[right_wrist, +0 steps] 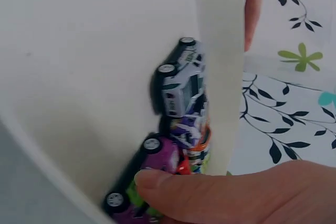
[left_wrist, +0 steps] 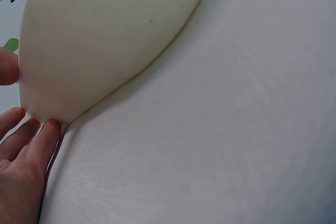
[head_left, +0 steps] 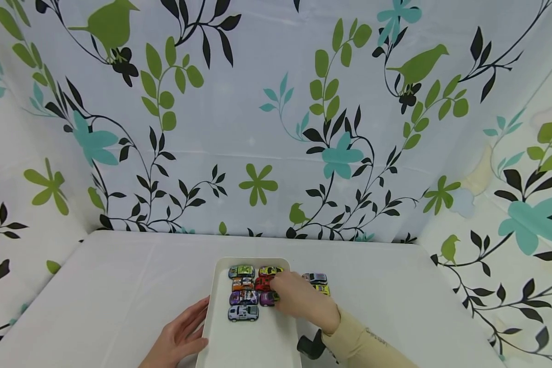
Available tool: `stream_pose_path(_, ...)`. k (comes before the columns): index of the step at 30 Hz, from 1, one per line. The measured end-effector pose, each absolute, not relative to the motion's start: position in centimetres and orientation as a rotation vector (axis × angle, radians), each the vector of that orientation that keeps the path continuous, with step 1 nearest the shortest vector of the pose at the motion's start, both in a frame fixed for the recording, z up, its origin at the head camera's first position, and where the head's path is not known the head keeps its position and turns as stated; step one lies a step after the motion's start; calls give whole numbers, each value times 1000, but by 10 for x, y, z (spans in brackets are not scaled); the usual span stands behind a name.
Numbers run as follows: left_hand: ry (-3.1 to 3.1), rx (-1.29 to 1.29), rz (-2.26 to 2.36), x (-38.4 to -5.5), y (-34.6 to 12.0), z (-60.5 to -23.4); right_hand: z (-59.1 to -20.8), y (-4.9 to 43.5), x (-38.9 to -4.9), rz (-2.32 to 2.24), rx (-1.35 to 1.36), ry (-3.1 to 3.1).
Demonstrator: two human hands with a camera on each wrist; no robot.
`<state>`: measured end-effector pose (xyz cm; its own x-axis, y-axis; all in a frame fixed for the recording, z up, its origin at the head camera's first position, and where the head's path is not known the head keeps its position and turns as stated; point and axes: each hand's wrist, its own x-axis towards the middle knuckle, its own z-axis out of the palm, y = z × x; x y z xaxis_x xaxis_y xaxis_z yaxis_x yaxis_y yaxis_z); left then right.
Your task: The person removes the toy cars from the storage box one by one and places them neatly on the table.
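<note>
In the head view, the light is bright and soft, and the patterned cloth (head_left: 276, 61) looks bluish in the middle but warmer on the right side. My left wrist view is dimmer and rather grey; a soft shadow follows the edge of the tray (left_wrist: 94, 40), and the table (left_wrist: 210, 129) is darker toward the right border. In my right wrist view, the toy cars (right_wrist: 181, 93) and my thumb (right_wrist: 210, 192) appear slightly blurred.

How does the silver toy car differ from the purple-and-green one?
The silver toy car is untouched; the right hand holds the purple-and-green toy car. The silver toy car is in the left column, the purple-and-green toy car in the right. Both sit in the white tray.
</note>
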<state>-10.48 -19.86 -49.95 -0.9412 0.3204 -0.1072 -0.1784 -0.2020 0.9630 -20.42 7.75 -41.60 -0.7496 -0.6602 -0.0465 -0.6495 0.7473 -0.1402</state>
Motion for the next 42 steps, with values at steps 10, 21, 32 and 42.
stream_pose_path(10,1768,133,2198,-105,-197,-497,-430,84,-204,-74,-1246,2919)
stream_pose_path(21,1808,114,2184,-106,-196,-499,-440,89,-204,85,-1434,2970)
stream_pose_path(32,1840,6,2180,-108,-193,-501,-446,90,-195,475,-1573,3031)
stream_pose_path(42,1850,-7,2184,-108,-191,-499,-440,95,-189,464,-1613,3062)
